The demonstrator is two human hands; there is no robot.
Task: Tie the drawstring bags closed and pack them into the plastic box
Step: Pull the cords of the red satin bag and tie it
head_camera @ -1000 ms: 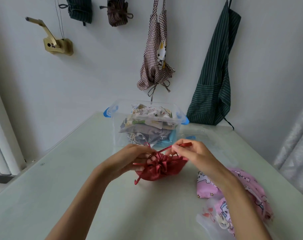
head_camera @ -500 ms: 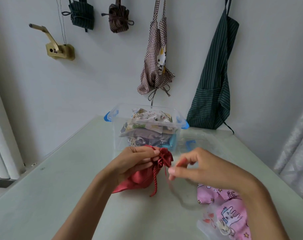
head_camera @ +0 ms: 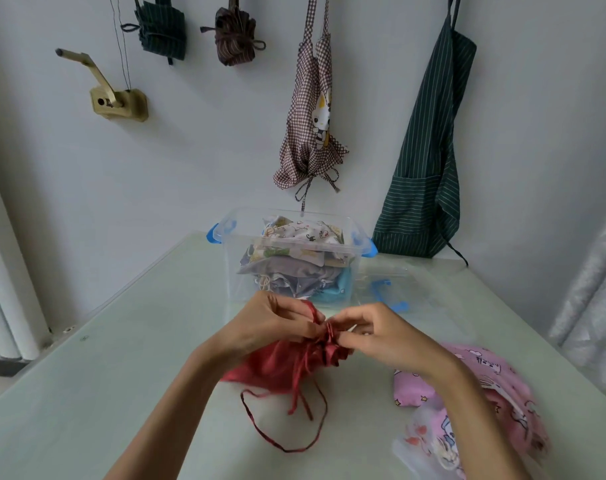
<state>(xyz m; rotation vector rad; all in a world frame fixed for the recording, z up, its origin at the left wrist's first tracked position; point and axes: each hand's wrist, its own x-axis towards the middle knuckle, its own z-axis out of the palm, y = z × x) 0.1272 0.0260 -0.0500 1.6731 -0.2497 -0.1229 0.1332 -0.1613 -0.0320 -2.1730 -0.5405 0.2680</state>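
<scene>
A red drawstring bag (head_camera: 277, 365) lies on the pale green table (head_camera: 121, 393) in front of me, its mouth gathered tight. My left hand (head_camera: 270, 323) pinches the gathered neck and cord from the left. My right hand (head_camera: 374, 336) pinches the same neck from the right. A long loop of red cord (head_camera: 287, 441) trails loose on the table toward me. Behind the hands stands the clear plastic box (head_camera: 241, 268) with blue handles, holding several folded fabric bags.
Pink printed bags (head_camera: 468, 403) lie in a pile at the right, partly under my right forearm. The clear box lid (head_camera: 398, 289) with a blue clip lies right of the box. Aprons and small bags hang on the wall behind.
My right hand came back to the bag's neck after letting go of the cord. The bag now lies lower on the table, with its cord looped out toward me.
</scene>
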